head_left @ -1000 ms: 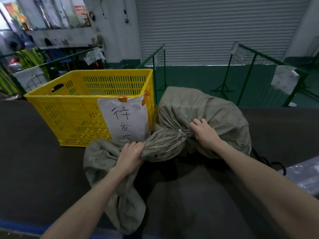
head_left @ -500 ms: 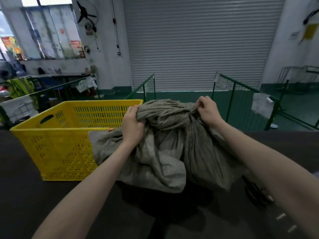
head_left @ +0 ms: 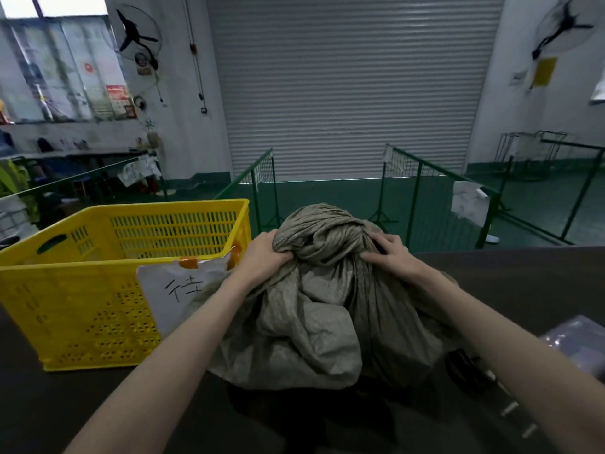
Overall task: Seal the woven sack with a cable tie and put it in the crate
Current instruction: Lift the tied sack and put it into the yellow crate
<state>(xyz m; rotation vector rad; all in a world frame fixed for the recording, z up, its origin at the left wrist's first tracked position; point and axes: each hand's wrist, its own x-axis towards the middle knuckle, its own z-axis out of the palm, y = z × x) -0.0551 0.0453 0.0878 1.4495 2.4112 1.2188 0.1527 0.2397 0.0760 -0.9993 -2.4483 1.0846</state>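
The grey woven sack (head_left: pixel 314 316) stands upright on the dark table, its gathered neck bunched at the top. My left hand (head_left: pixel 263 253) grips the bunched fabric on the left side of the neck. My right hand (head_left: pixel 391 253) holds the right side of the neck, fingers spread over the cloth. The cable tie is hidden in the folds. The yellow plastic crate (head_left: pixel 75 290) sits to the left of the sack, open on top, with a white paper label (head_left: pixel 173 290) taped to its near wall.
Dark table surface (head_left: pixel 523 283) runs under everything. Black cable ties (head_left: pixel 465 368) and a clear plastic packet (head_left: pixel 576 345) lie at the right. Green mesh barriers (head_left: pixel 415 178) and a shut roller door (head_left: pixel 350 86) stand beyond the table.
The sack went from lying on its side to upright, lifted by its neck with both hands. Since half a second ago it sits slightly lower and nearer the crate.
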